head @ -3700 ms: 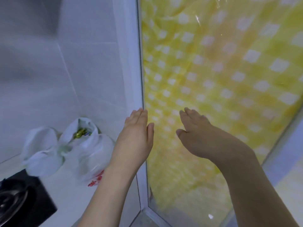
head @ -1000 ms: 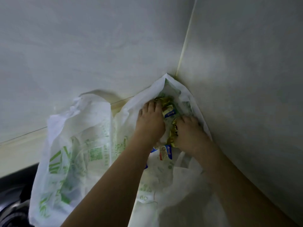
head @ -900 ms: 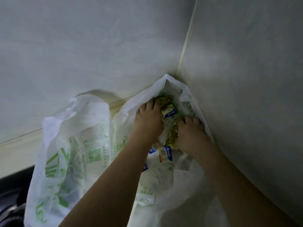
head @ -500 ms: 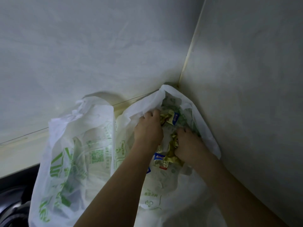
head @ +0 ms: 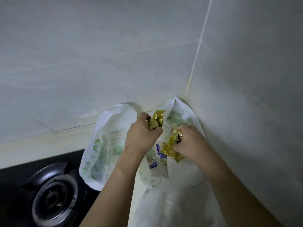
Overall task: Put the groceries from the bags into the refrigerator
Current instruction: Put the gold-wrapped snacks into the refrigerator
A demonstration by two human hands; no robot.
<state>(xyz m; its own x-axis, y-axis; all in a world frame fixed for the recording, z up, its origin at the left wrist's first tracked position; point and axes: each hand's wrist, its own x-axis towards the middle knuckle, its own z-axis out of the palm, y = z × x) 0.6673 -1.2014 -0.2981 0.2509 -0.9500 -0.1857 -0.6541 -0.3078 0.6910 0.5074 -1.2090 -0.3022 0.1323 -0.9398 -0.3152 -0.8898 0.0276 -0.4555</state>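
Observation:
Two white plastic grocery bags with green print stand in the counter corner: the right bag is open, the left bag slumps beside it. My left hand grips a gold-wrapped packet, lifted above the bag's mouth. My right hand grips a bunch of gold-wrapped packets over the open bag. Small packets with blue labels show inside the bag below my hands. The refrigerator is out of view.
A black gas hob with a round burner sits at the lower left, touching the left bag. Pale tiled walls meet in a corner right behind the bags. A further white bag lies in front, between my forearms.
Both hands have come up out of the right bag, each lifting gold-wrapped packets. The view has pulled back, and the burner now shows at the lower left.

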